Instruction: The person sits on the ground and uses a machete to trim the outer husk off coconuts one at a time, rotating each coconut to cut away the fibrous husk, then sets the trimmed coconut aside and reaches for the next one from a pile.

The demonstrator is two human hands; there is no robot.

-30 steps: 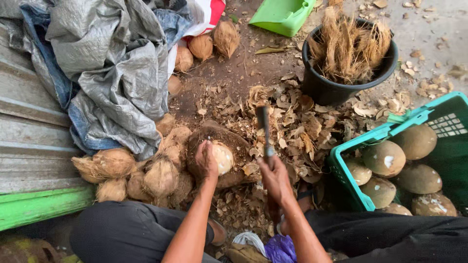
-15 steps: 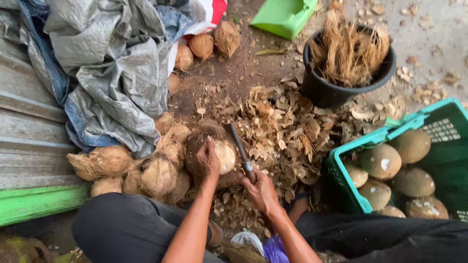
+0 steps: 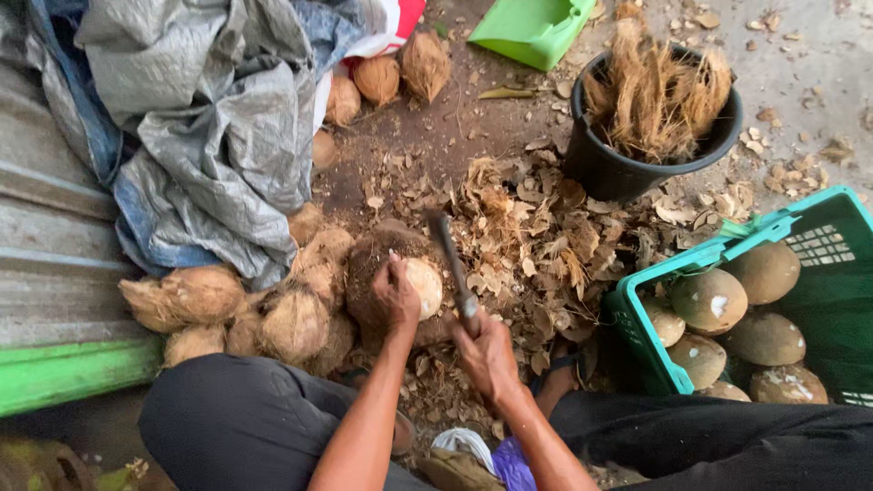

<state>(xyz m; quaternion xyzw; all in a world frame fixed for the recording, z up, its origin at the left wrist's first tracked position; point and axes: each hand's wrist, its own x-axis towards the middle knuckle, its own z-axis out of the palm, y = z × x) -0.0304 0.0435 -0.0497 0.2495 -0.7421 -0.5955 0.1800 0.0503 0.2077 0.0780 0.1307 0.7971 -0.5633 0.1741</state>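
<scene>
While the pale, partly peeled coconut [image 3: 421,286] rests on a dark stump [image 3: 377,264] amid husk scraps [image 3: 536,236], the left hand [image 3: 394,293] presses curled fingers over it. Right hand [image 3: 486,355] fist-grips a cleaver [image 3: 453,264] just beside it. Nearby: unhusked coconuts [image 3: 227,305], black bucket [image 3: 627,168], green crate [image 3: 818,236].

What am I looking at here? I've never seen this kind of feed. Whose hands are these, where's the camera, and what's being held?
The camera sits on a person's head, looking down at their own bare hands. The left hand steadies a pale, partly peeled coconut on the ground. The right hand grips a knife beside it. Around them lie unpeeled coconuts, loose husk scraps, a black bucket of husk fibre, a green crate of peeled coconuts, and a grey tarp.
</scene>
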